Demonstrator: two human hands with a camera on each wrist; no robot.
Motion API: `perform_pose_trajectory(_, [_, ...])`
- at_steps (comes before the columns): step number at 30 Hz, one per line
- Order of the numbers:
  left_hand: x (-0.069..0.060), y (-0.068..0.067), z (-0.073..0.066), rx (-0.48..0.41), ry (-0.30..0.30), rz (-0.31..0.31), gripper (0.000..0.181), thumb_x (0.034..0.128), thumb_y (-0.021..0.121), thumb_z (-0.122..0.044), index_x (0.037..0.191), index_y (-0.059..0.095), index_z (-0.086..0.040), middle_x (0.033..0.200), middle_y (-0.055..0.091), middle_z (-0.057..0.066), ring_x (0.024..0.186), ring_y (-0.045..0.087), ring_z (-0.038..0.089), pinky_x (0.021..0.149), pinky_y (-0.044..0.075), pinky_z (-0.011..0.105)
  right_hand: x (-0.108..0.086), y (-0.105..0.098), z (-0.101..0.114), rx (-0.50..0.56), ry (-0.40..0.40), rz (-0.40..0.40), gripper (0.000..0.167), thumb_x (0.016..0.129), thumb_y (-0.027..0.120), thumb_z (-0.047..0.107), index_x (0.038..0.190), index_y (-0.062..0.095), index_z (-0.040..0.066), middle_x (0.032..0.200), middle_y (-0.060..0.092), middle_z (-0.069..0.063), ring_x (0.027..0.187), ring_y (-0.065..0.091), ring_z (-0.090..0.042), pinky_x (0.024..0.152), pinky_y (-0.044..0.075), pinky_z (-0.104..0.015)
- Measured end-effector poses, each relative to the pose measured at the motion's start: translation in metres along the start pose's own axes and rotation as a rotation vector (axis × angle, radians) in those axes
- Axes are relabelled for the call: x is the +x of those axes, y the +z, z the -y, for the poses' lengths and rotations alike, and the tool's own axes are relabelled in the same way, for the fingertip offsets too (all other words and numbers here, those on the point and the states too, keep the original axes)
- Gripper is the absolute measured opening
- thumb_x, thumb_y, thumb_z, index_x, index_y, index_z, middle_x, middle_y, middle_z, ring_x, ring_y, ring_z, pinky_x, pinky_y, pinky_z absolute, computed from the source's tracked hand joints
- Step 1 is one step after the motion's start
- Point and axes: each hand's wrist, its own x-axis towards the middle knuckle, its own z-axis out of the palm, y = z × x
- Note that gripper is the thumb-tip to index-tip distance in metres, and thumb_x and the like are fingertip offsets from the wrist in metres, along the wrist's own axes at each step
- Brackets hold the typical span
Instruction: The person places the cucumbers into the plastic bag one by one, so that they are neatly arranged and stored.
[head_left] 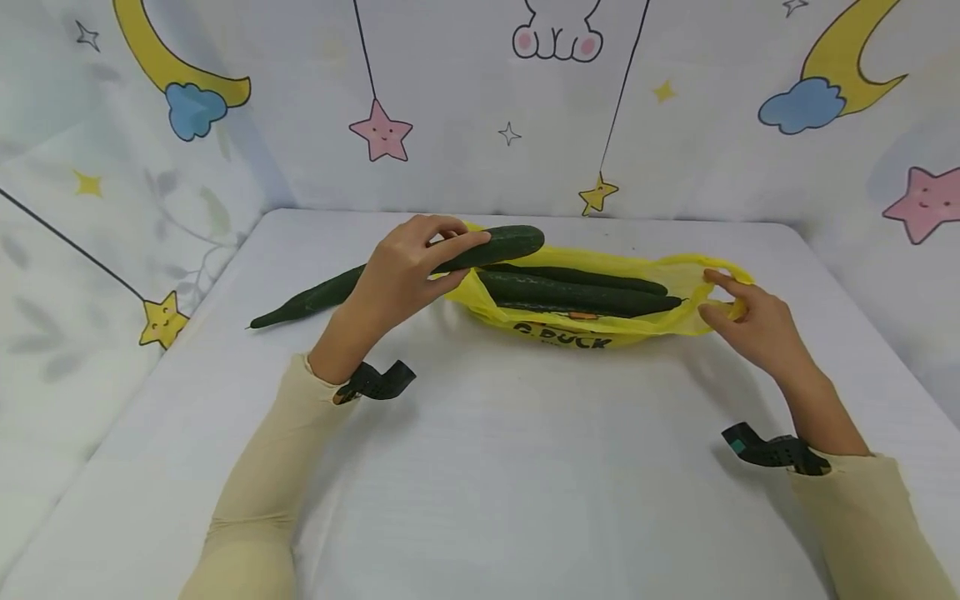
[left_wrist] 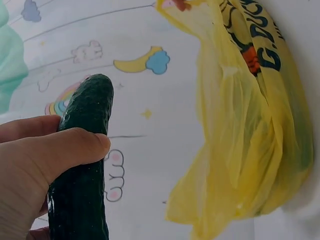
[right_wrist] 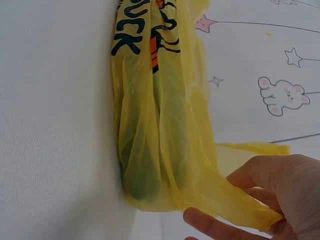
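My left hand [head_left: 405, 271] grips a dark green cucumber [head_left: 517, 242], its thumb over the near side in the left wrist view. The rounded end points right, above the left part of a yellow plastic bag [head_left: 468, 296]. Leftward, a tapering green length [head_left: 318, 297] shows beyond the hand, seemingly the same cucumber. Inside the bag lie two cucumbers [head_left: 573, 293] side by side, seen through its open top. My right hand [head_left: 761, 329] holds the bag's right end by the handle; in the right wrist view the thin yellow film [right_wrist: 245, 205] runs between thumb and fingers.
A white-covered table [head_left: 525, 467] lies under everything. Behind it and at both sides hangs a pale cloth [head_left: 450, 75] printed with moons, stars and clouds. Dark camera mounts [head_left: 375, 382] sit at both wrists.
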Motion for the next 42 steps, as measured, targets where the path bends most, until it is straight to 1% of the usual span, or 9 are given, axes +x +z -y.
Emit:
perform_pose_trajectory(3, [0.007,0.005,-0.002,-0.018,0.020,0.010,0.041,0.0829,0.076,-0.004,0.122,0.067,-0.011,0.105,0.066,0.015,0.093,0.061,0.030,0.076,0.051,0.040,0.000,0.000,0.000,-0.008,-0.003,0.001,0.051,0.099,0.056,0.021,0.143,0.046,-0.003,0.119,0.055,-0.028,0.061,0.034,-0.021,0.049,0.032,-0.025])
perform_pose_trajectory(6, [0.014,0.010,-0.004,-0.024,0.041,0.017,0.042,0.0826,0.077,-0.004,0.123,0.067,-0.011,0.106,0.065,0.015,0.093,0.062,0.030,0.076,0.052,0.040,0.001,0.000,0.000,-0.007,-0.003,0.002,0.051,0.099,0.057,0.021,0.143,0.046,-0.003,0.124,0.055,-0.029,0.059,0.033,-0.019,0.048,0.032,-0.025])
perform_pose_trajectory(12, [0.031,0.021,-0.009,-0.018,0.089,0.028,0.042,0.0833,0.077,-0.006,0.124,0.067,-0.013,0.106,0.066,0.015,0.097,0.063,0.030,0.081,0.053,0.040,0.001,-0.001,0.000,0.001,0.004,0.000,0.051,0.099,0.056,0.021,0.143,0.045,-0.002,0.130,0.053,-0.029,0.064,0.035,-0.022,0.049,0.033,-0.024])
perform_pose_trajectory(20, [0.049,0.038,-0.018,-0.047,0.155,0.036,0.038,0.0841,0.076,-0.007,0.121,0.068,-0.013,0.105,0.065,0.013,0.091,0.062,0.028,0.076,0.053,0.036,0.001,-0.001,-0.001,0.009,0.006,-0.004,0.052,0.099,0.057,0.022,0.143,0.046,-0.002,0.130,0.054,-0.028,0.059,0.034,-0.019,0.049,0.032,-0.025])
perform_pose_trajectory(25, [0.063,0.048,-0.023,-0.067,0.167,0.077,0.037,0.0853,0.076,-0.010,0.122,0.068,-0.014,0.106,0.065,0.012,0.090,0.062,0.026,0.078,0.052,0.035,0.002,-0.001,-0.003,-0.002,0.005,-0.005,0.051,0.098,0.057,0.022,0.143,0.047,-0.002,0.130,0.054,-0.028,0.060,0.034,-0.017,0.050,0.032,-0.025])
perform_pose_trajectory(28, [0.071,0.055,-0.026,-0.062,0.184,0.103,0.037,0.0866,0.075,-0.012,0.122,0.068,-0.015,0.109,0.065,0.012,0.093,0.062,0.026,0.080,0.052,0.035,0.002,-0.001,-0.003,-0.002,0.019,0.002,0.052,0.099,0.057,0.022,0.143,0.046,-0.001,0.131,0.053,-0.028,0.065,0.036,-0.019,0.050,0.033,-0.024])
perform_pose_trajectory(32, [0.081,0.064,-0.030,-0.075,0.213,0.119,0.035,0.0887,0.073,-0.013,0.123,0.067,-0.015,0.110,0.064,0.012,0.096,0.062,0.026,0.085,0.051,0.035,0.001,-0.002,-0.002,0.001,0.034,0.009,0.052,0.099,0.056,0.022,0.144,0.045,-0.001,0.133,0.052,-0.028,0.073,0.038,-0.024,0.051,0.033,-0.022])
perform_pose_trajectory(38, [0.089,0.080,-0.037,-0.065,0.255,0.147,0.032,0.0939,0.066,-0.015,0.126,0.064,-0.017,0.112,0.063,0.010,0.097,0.061,0.025,0.084,0.051,0.032,0.001,-0.003,-0.002,0.018,0.041,0.009,0.052,0.099,0.056,0.022,0.144,0.045,-0.001,0.133,0.052,-0.028,0.075,0.039,-0.026,0.051,0.034,-0.020])
perform_pose_trajectory(42, [0.093,0.091,-0.042,-0.046,0.268,0.180,0.034,0.0941,0.066,-0.016,0.128,0.064,-0.019,0.114,0.063,0.008,0.100,0.061,0.024,0.088,0.051,0.032,0.001,-0.003,-0.002,0.024,0.051,0.012,0.052,0.099,0.056,0.023,0.145,0.044,0.000,0.133,0.052,-0.028,0.077,0.040,-0.026,0.052,0.036,-0.018])
